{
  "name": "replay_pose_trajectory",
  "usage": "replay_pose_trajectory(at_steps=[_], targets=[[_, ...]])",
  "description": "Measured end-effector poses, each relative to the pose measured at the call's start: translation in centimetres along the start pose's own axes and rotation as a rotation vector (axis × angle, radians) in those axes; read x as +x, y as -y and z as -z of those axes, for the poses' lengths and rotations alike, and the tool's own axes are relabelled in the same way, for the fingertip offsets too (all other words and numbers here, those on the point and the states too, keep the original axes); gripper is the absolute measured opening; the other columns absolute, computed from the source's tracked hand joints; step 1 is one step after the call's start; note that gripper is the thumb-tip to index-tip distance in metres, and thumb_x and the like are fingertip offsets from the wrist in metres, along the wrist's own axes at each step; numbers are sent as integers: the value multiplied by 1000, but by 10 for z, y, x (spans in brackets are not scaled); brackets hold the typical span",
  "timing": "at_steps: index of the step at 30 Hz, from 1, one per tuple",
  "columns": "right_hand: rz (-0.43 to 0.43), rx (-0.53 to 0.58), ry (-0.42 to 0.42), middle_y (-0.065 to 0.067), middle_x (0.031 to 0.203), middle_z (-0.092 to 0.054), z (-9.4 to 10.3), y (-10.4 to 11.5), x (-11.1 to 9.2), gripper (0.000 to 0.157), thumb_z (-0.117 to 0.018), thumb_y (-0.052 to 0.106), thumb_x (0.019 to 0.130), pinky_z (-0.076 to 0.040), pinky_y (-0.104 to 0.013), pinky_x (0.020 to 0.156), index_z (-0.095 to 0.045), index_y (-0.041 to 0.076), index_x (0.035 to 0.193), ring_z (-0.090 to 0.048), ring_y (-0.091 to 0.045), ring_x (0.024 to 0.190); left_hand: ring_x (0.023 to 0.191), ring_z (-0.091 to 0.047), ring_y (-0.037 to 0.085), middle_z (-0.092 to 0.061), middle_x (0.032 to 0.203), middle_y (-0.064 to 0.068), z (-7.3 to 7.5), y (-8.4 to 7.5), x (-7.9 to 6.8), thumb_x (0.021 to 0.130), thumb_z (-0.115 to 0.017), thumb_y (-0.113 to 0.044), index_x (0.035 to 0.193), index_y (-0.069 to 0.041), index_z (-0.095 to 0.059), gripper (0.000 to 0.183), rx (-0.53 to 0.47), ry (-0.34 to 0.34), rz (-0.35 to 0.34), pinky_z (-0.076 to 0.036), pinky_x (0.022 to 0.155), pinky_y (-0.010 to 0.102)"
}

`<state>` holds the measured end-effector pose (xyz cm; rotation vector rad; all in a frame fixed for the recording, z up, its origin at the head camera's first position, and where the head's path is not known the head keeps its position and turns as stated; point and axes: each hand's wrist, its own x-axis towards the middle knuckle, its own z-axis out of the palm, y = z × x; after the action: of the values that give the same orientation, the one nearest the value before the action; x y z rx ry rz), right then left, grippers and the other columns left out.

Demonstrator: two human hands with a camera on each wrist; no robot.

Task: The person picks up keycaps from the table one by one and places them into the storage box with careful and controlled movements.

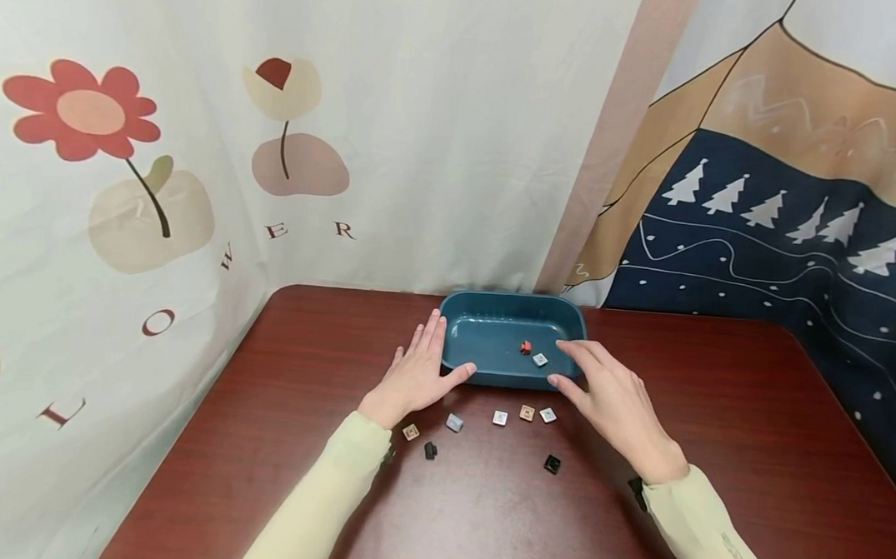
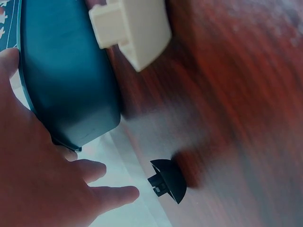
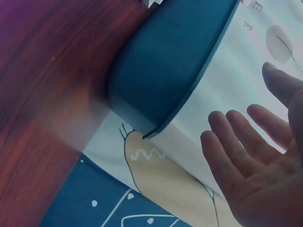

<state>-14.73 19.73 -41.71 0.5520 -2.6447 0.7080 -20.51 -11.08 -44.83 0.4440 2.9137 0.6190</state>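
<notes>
A blue rectangular bin (image 1: 478,347) stands at the back of the table with a small red piece (image 1: 525,347) and a white keycap-like piece (image 1: 540,359) inside. My left hand (image 1: 417,378) lies along the bin's left end, fingers extended, thumb at the front rim. Over the right end, my right hand (image 1: 619,399) hovers with fingers spread and nothing held. In front of the bin lie several small keycap-like pieces: tan (image 1: 527,413), white (image 1: 500,418), grey (image 1: 454,422) and black (image 1: 552,464). A cream piece (image 2: 137,30) looms large in the left wrist view.
The reddish-brown wooden table (image 1: 301,373) reaches back to a printed curtain (image 1: 439,129) behind the bin. A dark blue cloth with white trees (image 1: 765,235) hangs at the right. Another black piece (image 1: 430,450) lies near my left wrist, beside a tan one (image 1: 410,432).
</notes>
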Motion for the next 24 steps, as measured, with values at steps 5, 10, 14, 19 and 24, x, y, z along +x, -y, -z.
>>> replay_pose_trajectory(at_steps=[5,10,14,19,24], targets=[[55,-14,-26,-6,132,-64,1,3,-10,53,-83,28,90,-58,-50,85,-66,12,137,-64,-26,118,159,-5,33,9,174,2,1,0,0,96,-42,-78,167,-10,2,107,-4,11,0,-18,120,66],[109,-43,-15,-4,129,-66,-1,5,-21,48,-84,30,89,-59,-46,86,-70,12,130,-66,-23,115,159,-6,34,8,174,3,1,0,0,96,-43,-77,167,-10,1,107,-8,6,-2,-18,120,67],[147,-69,-2,-4,122,-69,-5,6,-27,42,-86,28,87,-59,-45,86,-74,12,124,-69,-22,109,159,-7,35,6,174,5,1,0,-1,96,-44,-77,167,-8,-1,107,-11,-9,-8,-19,119,68],[159,-88,29,-2,114,-72,-9,6,-33,37,-85,29,88,-59,-46,86,-76,14,120,-70,-21,102,159,-7,36,6,174,4,1,0,0,96,-44,-77,167,-8,-2,107,-10,-13,-7,-18,119,68],[174,-113,58,2,110,-73,-14,5,-34,35,-84,36,87,-58,-44,84,-77,16,114,-69,-18,98,159,-6,36,9,174,3,0,-1,-1,96,-42,-78,167,-10,0,107,-3,-1,-1,-18,120,67]])
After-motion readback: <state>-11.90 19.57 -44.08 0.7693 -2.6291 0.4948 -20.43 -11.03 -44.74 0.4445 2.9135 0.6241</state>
